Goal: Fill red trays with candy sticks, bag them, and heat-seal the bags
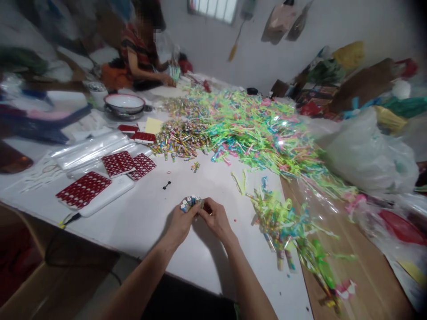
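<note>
A tube bundle is clasped by the left hand and pinched by the right hand above the bench; streamers are heaped beyond.

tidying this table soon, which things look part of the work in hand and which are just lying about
Likely part of the work:
- small bundle in the left hand, with the right hand at it
- pile of small printed tubes
- colourful streamers

Apparently just lying about:
- white basin
- red patterned pieces
- small black piece
</note>
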`<state>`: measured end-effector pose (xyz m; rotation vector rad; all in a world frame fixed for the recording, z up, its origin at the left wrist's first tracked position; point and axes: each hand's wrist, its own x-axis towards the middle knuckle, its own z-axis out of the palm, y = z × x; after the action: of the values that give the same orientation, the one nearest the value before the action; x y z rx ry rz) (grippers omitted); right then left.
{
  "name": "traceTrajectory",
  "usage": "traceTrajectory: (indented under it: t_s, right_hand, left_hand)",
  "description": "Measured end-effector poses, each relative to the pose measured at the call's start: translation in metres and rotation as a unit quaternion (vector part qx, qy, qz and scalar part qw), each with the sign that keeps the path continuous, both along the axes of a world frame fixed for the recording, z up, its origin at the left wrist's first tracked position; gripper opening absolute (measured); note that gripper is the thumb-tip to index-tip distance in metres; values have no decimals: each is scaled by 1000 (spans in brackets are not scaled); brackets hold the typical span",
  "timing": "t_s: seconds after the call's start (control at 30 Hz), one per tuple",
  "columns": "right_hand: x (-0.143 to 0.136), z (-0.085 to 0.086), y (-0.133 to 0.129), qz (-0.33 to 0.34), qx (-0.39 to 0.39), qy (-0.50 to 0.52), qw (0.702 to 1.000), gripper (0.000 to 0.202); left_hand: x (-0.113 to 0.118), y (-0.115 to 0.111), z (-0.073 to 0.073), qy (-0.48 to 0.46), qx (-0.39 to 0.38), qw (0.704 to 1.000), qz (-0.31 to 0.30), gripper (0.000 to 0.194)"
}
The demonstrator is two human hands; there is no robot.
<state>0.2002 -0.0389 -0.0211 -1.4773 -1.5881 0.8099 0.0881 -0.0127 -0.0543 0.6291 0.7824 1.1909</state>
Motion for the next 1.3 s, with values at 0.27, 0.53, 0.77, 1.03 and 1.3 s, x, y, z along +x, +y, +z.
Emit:
traceTrajectory:
  t_s: [0.27, 0.53, 0.77, 1.03, 1.3]
  right_hand:
    - [-10, -28, 10, 23, -88, 10, 996, 29]
    - [-52, -9, 42, 8, -18, 46, 999, 33]
    - [-65, -6, 66, -73, 17, 161, 984, 34]
    - [-70, -24, 90, -24, 21, 62, 998, 29]
    - [-72, -49, 98, 26, 36, -56, 997, 21]
  left_hand:
    - [-44, 4, -1, 25, -98, 994, 50, 46]
    - [-76, 5, -7, -38, -140, 989, 19, 50]
    - [-103, 18, 7, -67, -154, 983, 76, 46]
    - [-100, 36, -3, 40, -98, 989, 100, 53]
    - [-97, 68, -16, 201, -39, 975, 91, 40]
